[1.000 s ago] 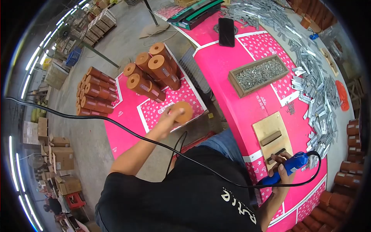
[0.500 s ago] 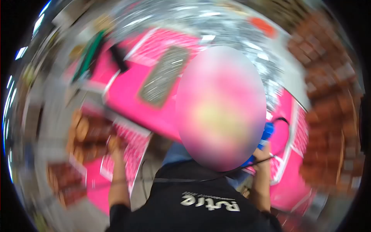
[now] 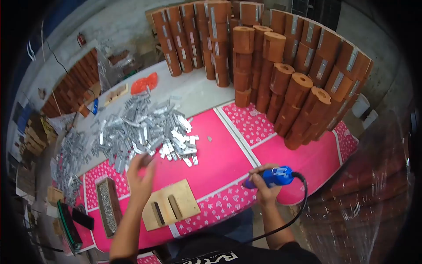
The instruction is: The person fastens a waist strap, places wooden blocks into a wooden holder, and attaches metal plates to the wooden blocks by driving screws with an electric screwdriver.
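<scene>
My left hand reaches to the near edge of a heap of grey metal plates, thumb and fingers apart, with nothing clearly held. In my right hand is a blue power tool, its black cable curving down toward my body. A wooden board with two raised bars lies on the pink table cover between my hands. Left of it stands a wooden box of small metal screws.
Tall stacks of red-brown cylinders line the table's far right side. A black phone and a green case lie at the left. Red plastic rests behind the metal heap. Clear plastic sheeting covers something at right.
The view has swung to the right. My left hand has let go of the round orange-brown piece and moved to the metal heap. The blue tool is still in my right hand.
</scene>
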`<state>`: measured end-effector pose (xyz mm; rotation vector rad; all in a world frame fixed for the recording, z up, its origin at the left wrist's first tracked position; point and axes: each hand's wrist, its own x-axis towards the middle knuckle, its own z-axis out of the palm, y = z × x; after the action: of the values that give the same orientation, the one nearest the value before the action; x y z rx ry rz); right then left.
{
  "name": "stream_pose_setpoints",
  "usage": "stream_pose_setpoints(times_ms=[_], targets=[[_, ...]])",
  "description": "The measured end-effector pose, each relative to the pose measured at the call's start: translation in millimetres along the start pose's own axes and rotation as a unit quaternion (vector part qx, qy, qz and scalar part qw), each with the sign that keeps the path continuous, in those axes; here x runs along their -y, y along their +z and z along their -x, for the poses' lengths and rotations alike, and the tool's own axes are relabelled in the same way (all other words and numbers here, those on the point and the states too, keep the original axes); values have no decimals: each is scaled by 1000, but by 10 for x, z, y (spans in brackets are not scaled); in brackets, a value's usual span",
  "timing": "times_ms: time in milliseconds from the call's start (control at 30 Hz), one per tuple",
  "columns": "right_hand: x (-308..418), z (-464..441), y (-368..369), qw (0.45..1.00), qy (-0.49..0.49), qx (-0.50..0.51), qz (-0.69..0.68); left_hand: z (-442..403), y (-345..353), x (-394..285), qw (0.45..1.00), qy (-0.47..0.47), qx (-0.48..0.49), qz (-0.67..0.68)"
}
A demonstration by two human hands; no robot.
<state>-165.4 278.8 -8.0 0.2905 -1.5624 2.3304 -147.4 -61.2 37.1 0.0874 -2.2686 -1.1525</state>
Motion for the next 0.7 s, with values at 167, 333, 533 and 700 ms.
stream_pose_setpoints(times_ms=[167,333,533,700], targets=[[-85,-148,81,998,-14,-10,53,-2122,1732,-853,983,104,139,58],[-205,-243,-9,998,17,-53,42,-3184,2870,-1548,992,82,90,10],[-175,-295,-73,999,29,-26,9,-3477,3183,-1584,985,66,71,142],[-130,-315,-23,996,66,-57,16,-3038,2134,-1250,963,13,184,196]])
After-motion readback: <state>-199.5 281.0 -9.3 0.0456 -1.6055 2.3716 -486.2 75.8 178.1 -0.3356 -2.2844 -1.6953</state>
